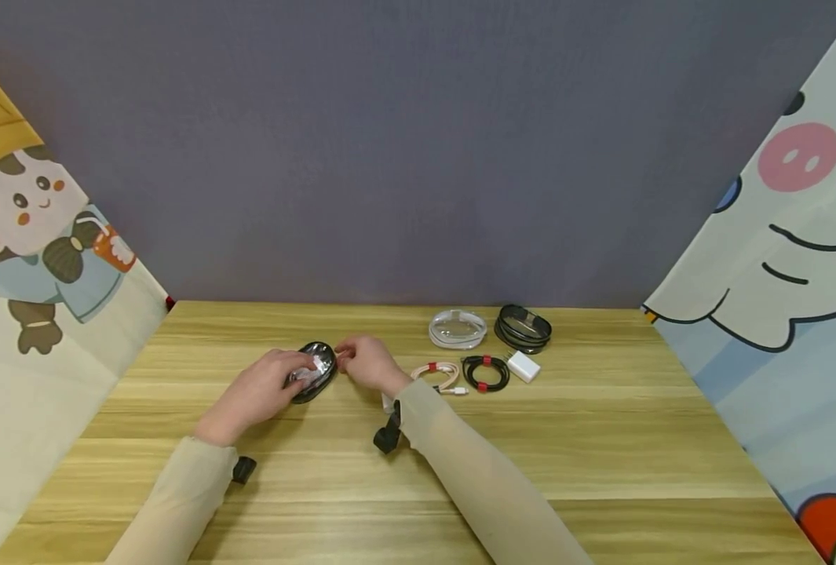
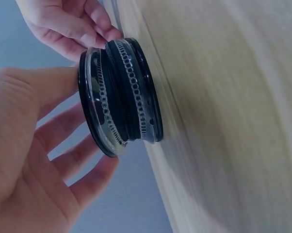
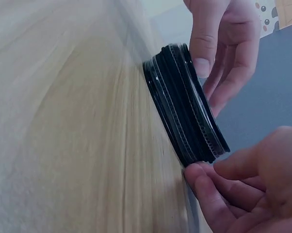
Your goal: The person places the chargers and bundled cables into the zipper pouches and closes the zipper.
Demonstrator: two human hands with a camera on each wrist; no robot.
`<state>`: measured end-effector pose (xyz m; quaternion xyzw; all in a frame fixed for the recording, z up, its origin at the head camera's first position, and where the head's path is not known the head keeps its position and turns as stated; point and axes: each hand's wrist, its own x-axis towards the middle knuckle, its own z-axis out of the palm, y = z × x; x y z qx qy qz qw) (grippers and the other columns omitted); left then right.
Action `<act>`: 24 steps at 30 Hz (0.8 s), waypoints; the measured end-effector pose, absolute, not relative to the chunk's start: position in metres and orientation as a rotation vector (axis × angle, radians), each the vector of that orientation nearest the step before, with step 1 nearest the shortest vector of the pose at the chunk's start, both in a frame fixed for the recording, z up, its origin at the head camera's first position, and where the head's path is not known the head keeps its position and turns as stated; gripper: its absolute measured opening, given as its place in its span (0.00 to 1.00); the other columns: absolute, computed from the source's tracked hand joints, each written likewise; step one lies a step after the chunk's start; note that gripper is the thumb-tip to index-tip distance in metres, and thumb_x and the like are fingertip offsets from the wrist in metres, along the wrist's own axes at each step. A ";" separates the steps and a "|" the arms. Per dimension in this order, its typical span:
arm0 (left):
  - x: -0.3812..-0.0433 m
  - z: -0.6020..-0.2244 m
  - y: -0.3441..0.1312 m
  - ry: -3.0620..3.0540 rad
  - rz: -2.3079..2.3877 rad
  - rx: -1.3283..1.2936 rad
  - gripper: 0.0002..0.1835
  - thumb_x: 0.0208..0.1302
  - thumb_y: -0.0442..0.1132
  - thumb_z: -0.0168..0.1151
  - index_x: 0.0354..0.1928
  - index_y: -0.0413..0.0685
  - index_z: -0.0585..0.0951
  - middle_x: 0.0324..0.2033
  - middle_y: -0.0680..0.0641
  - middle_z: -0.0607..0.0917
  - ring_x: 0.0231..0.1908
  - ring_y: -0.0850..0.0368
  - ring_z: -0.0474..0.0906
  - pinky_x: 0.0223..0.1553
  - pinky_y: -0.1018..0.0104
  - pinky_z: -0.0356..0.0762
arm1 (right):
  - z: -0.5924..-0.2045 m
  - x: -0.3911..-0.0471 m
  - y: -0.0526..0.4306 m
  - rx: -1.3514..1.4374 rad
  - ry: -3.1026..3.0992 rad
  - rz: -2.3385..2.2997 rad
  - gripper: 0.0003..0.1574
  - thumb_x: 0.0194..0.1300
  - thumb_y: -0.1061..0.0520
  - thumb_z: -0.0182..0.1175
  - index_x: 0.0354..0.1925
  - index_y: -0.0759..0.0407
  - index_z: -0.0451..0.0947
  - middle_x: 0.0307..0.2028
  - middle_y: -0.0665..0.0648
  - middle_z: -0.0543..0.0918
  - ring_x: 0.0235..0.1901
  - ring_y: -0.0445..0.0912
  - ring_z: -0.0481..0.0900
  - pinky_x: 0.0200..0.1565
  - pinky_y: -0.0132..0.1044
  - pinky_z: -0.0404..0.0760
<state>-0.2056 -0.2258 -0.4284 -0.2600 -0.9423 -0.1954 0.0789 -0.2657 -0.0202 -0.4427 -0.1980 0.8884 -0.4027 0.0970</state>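
Observation:
A small round black zip case (image 1: 316, 370) with a clear glossy top lies on the left part of the table; its toothed zip (image 2: 131, 87) runs round the side. My left hand (image 1: 269, 390) holds it from the left, thumb and fingers spread over the edges of the lid. At its right edge is my right hand (image 1: 370, 363), whose thumb and forefinger pinch at the zip side (image 3: 204, 141) low near the table. The fingertips hide what exactly they pinch.
Right of my hands lie a beige cable (image 1: 450, 372) and a black cable (image 1: 486, 386), both coiled with red ties, and a white charger plug (image 1: 523, 366). Behind them sit a white-edged clear case (image 1: 458, 343) and another black case (image 1: 512, 340). A grey wall (image 1: 410, 157) closes the back.

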 end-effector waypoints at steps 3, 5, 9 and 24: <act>-0.206 -0.428 -0.225 -2.826 -0.568 -0.775 0.16 0.61 0.32 0.70 0.51 0.40 0.85 0.49 0.40 0.85 0.52 0.40 0.79 0.54 0.42 0.76 | -0.443 -0.266 -0.019 -0.614 2.615 -1.178 0.17 0.68 0.64 0.60 0.55 0.63 0.81 0.36 0.52 0.87 0.32 0.38 0.82 0.40 0.29 0.79; -0.206 -0.429 -0.225 -2.818 -0.559 -0.782 0.17 0.61 0.31 0.69 0.52 0.40 0.84 0.50 0.39 0.85 0.51 0.39 0.80 0.54 0.42 0.76 | -0.444 -0.267 -0.019 -0.627 2.619 -1.158 0.17 0.69 0.64 0.60 0.55 0.62 0.82 0.35 0.51 0.87 0.32 0.37 0.81 0.39 0.29 0.79; -0.206 -0.430 -0.222 -2.814 -0.526 -0.785 0.18 0.63 0.32 0.67 0.55 0.39 0.84 0.51 0.38 0.84 0.53 0.39 0.79 0.55 0.42 0.76 | -0.448 -0.271 -0.019 -0.657 2.686 -1.071 0.15 0.69 0.61 0.61 0.53 0.60 0.83 0.36 0.50 0.86 0.34 0.38 0.81 0.41 0.29 0.79; -0.209 -0.435 -0.218 -2.800 -0.479 -0.782 0.15 0.63 0.32 0.68 0.52 0.40 0.85 0.51 0.39 0.84 0.52 0.39 0.80 0.55 0.44 0.75 | -0.454 -0.284 -0.028 -0.808 2.490 -1.209 0.28 0.75 0.66 0.48 0.70 0.56 0.70 0.66 0.55 0.74 0.64 0.47 0.72 0.64 0.35 0.70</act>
